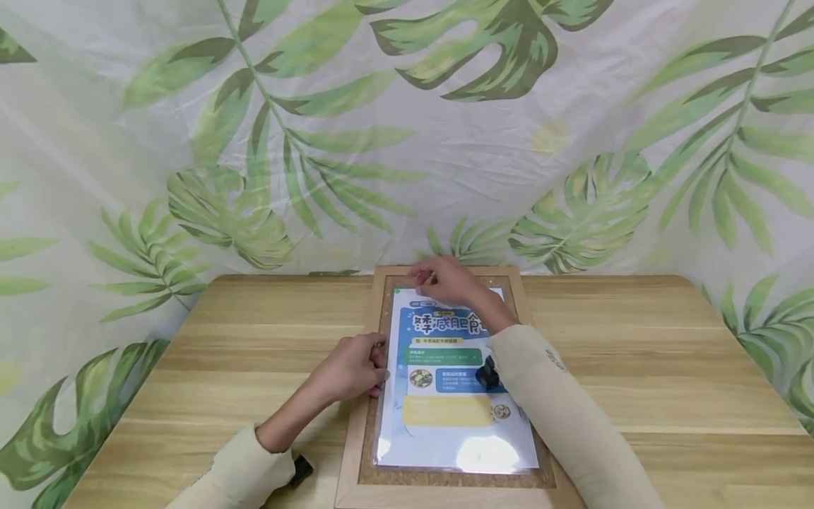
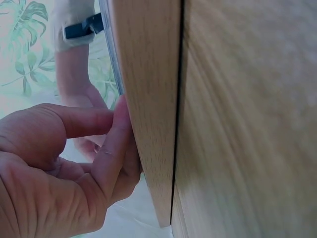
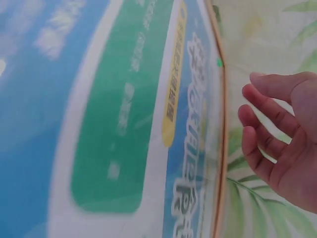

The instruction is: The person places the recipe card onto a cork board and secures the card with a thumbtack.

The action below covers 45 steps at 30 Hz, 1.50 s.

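A laminated poster [image 1: 445, 442] in blue, green and yellow lies on a cork board [image 1: 458, 480] with a wooden frame [image 1: 357, 431]. My left hand [image 1: 356, 367] is at the poster's left edge. In the left wrist view, the thumb and forefinger of this left hand [image 2: 74, 153] come together where the sheet's edge meets them, beside the frame's wooden side [image 2: 148, 99]. My right hand [image 1: 448, 279] hovers over the poster's top. In the right wrist view, that right hand [image 3: 292, 129] has loosely bent, parted fingers, with nothing seen between them. A small green pin [image 1: 397, 290] marks the top left corner.
The board lies on a wood-grain table [image 1: 610, 339]. Behind it hangs a pale curtain with green leaves [image 1: 445, 170]. Black wrist devices sit by both sleeves; the right one [image 1: 487, 375] covers part of the poster. Glare whitens the poster's lower end.
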### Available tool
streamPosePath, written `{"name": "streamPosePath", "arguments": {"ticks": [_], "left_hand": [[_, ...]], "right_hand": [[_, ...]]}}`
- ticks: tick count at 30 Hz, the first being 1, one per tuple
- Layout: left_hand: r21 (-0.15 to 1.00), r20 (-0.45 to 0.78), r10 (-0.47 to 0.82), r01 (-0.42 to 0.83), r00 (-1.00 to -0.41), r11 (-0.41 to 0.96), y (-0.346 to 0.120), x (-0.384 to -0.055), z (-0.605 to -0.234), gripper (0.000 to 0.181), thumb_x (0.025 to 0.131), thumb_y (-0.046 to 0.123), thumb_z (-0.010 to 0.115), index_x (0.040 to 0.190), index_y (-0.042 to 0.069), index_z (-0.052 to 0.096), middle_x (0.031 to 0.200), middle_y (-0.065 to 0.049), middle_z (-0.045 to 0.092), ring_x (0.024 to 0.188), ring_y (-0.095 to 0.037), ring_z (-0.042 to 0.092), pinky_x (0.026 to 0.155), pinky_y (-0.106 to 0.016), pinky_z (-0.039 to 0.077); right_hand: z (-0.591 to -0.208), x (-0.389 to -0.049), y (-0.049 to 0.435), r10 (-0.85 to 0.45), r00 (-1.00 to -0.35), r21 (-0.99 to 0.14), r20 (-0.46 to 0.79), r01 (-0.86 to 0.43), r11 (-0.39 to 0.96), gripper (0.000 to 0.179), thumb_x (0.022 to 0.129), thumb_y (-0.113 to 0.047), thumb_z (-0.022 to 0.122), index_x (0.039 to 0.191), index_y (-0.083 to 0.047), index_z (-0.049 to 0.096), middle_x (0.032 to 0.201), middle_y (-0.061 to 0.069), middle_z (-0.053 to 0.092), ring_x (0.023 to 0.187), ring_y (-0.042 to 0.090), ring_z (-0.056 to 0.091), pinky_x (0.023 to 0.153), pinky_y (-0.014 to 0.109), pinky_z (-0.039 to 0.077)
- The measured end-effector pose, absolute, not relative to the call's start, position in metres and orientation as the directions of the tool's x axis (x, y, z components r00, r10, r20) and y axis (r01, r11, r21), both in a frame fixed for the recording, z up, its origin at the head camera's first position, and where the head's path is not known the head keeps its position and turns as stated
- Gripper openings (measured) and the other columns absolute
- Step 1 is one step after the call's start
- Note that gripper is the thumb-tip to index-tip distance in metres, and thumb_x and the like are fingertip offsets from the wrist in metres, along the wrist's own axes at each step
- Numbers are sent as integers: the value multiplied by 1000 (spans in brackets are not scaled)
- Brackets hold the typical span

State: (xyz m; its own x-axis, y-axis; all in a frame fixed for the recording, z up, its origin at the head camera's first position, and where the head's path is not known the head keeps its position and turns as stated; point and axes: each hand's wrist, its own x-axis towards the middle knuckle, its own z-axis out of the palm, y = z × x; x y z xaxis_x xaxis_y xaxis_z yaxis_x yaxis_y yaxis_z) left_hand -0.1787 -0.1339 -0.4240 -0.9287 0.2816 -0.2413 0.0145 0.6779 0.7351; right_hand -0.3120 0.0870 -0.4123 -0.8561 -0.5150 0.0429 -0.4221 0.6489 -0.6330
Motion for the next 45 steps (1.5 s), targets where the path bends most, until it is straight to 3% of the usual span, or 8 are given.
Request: {"name": "streamPosePath", "arguments": {"ticks": [8, 19, 27, 37, 45], "left_hand": [[743, -244, 285, 10, -927, 669, -133, -179, -425, 65, 95, -9, 73, 154, -10, 48, 88, -10, 64, 63, -17, 67, 55, -29, 61], [744, -238, 286, 15, -928, 668, -134, -180, -424, 65, 95, -9, 72, 155, -10, 47, 87, -10, 64, 62, -17, 67, 55, -28, 61], [746, -224, 293, 30, -930, 665, -135, -180, -425, 62, 95, -9, 72, 153, -10, 50, 87, -10, 64, 62, -17, 67, 54, -28, 61], [751, -228, 291, 22, -929, 660, -135, -179, -425, 63, 95, -10, 72, 154, -10, 49, 87, -10, 64, 62, -17, 67, 55, -29, 61], [748, -240, 287, 12, -927, 663, -134, -179, -425, 65, 95, -9, 72, 155, -9, 48, 88, -10, 64, 63, -17, 67, 56, -29, 62]], "right_hand": [[-395, -279, 112, -475, -880, -613, 2, -377, 695, 38, 104, -16, 70, 141, -6, 69, 123, 11, 75, 113, 28, 72, 100, 43, 61], [-379, -239, 134, -475, -876, -583, 86, -431, 689, 35, 100, -15, 74, 135, -8, 73, 119, 12, 76, 105, 28, 73, 90, 43, 63], [-385, -222, 151, -465, -882, -612, 78, -411, 676, 33, 101, -15, 75, 133, -6, 74, 118, 11, 77, 107, 29, 71, 90, 44, 63], [-397, -205, 181, -465, -883, -610, 60, -401, 683, 33, 102, -17, 73, 132, -5, 74, 110, 6, 77, 98, 20, 70, 80, 33, 59], [-402, -194, 199, -450, -891, -624, 57, -383, 681, 32, 101, -16, 74, 130, -3, 74, 113, 7, 78, 97, 17, 70, 83, 35, 60]]}}
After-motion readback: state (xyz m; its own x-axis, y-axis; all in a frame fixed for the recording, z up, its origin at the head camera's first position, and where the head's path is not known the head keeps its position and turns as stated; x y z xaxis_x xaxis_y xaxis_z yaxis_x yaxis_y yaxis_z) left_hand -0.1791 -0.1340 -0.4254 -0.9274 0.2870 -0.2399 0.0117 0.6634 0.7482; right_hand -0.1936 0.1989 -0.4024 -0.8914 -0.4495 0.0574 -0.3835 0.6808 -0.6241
